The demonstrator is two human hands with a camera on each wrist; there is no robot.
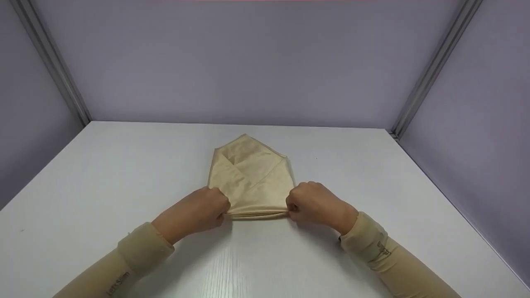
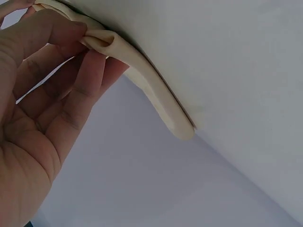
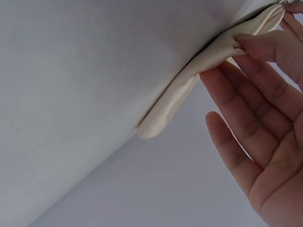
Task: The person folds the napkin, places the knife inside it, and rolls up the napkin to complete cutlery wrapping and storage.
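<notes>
Left hand and right hand each pinch one end of the rolled near edge of a beige satin napkin, folded to a point, lying mid-desk. Wrist views show the smooth roll's thickness. The left sleeve's writing is too blurred to read

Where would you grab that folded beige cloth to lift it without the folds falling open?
Probably at the two ends of the thick rolled near edge of the cloth, coming in from the left and right sides. The layers bunch there into a firm ridge, and that is where the left hand and right hand pinch it.
</notes>
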